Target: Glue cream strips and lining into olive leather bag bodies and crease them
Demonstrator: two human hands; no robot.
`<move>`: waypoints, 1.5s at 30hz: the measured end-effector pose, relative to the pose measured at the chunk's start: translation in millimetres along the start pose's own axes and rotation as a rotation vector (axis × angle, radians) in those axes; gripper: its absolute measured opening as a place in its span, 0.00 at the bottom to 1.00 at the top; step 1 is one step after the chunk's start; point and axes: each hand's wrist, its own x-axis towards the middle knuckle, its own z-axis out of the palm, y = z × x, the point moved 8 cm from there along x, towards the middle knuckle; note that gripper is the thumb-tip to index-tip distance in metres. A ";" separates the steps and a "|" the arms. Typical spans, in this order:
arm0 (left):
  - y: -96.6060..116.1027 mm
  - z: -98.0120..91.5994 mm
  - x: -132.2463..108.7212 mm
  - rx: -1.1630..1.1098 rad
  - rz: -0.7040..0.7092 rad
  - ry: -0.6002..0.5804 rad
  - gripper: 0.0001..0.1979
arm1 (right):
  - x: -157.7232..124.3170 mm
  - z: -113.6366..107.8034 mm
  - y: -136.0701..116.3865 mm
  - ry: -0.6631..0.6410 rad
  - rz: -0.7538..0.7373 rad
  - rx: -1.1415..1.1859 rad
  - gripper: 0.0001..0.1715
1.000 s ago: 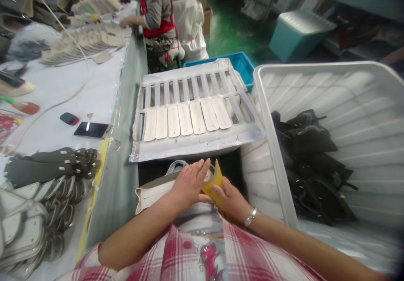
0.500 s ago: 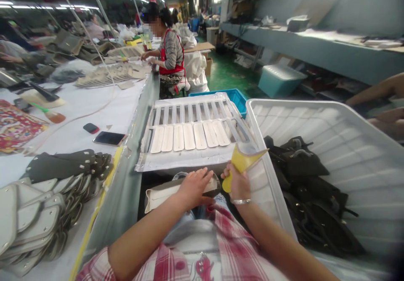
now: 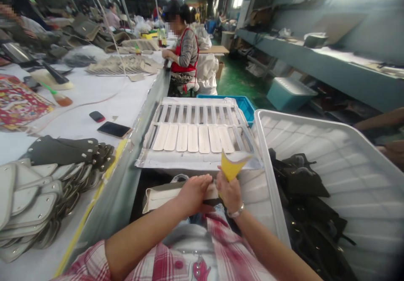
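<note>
On my lap lies a long bag piece with a cream face, a stitched line and a dark edge. My left hand lies across its right part, fingers pressed together on top and thumb on the near side, holding it. My right hand is wrapped round a yellow plastic scraper with a flared, curved end pointing up. The scraper's lower end is hidden by the fingers. Just beyond both hands sits a white slotted rack, with several cream strips lying in its front row.
At right stands a large white bin holding dark bag pieces. The table at left carries stacked flaps and a phone. A blue crate is behind the rack. A co-worker sits farther off; another person's arm shows at right.
My right hand has drawn left and inward with the scraper, closer to my left hand. The left hand stays on the bag piece. The view has shifted slightly.
</note>
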 end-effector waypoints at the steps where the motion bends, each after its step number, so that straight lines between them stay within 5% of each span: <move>1: -0.4 0.3 -0.1 -0.014 -0.017 0.010 0.49 | 5.8 -2.9 -5.0 0.012 -0.012 0.048 0.19; 10: -0.7 3.5 3.3 0.004 -0.030 -0.016 0.48 | 58.3 7.7 3.8 -0.059 0.115 0.242 0.16; 19: -1.0 4.5 7.0 -0.043 -0.036 -0.018 0.46 | 62.8 28.4 13.0 -0.211 0.250 0.171 0.15; 22: -2.0 3.7 6.2 -0.069 -0.048 -0.006 0.46 | 55.1 32.2 9.0 -0.271 0.136 -0.042 0.14; 27: -4.1 1.3 9.7 -0.121 -0.038 0.019 0.41 | 40.9 33.4 -5.0 -0.290 -0.260 -0.619 0.13; 30: -3.9 0.1 11.9 -0.090 -0.027 0.028 0.41 | 38.2 37.3 -8.7 -0.297 -0.371 -0.700 0.12; 33: -1.8 1.0 10.1 -0.015 -0.038 0.005 0.43 | 46.7 35.6 -4.2 -0.281 -0.227 -0.555 0.11; 37: 4.6 2.6 4.1 0.125 -0.046 -0.040 0.44 | 58.1 25.5 7.6 -0.236 0.160 -0.001 0.09; 45: 9.7 5.4 0.6 0.252 -0.022 -0.047 0.45 | 55.2 8.4 -1.9 -0.124 0.185 0.308 0.07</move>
